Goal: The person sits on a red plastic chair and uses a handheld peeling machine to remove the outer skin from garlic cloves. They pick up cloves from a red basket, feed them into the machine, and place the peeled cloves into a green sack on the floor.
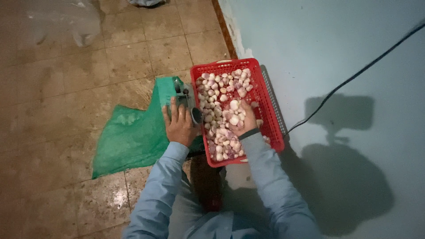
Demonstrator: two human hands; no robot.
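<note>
A crumpled green mesh sack point(128, 137) is spread on the tiled floor. A red slotted plastic basket point(271, 116) is filled with pale garlic cloves point(217, 93). The left hand point(179, 125) is laid flat, fingers apart, on a small green metal machine point(170, 90). Several cloves are cupped in the right hand point(242, 119) inside the basket.

A worn brown tiled floor point(66, 66) meets a pale blue wall point(318, 40), where a black cable point(354, 77) runs and shadows fall.
</note>
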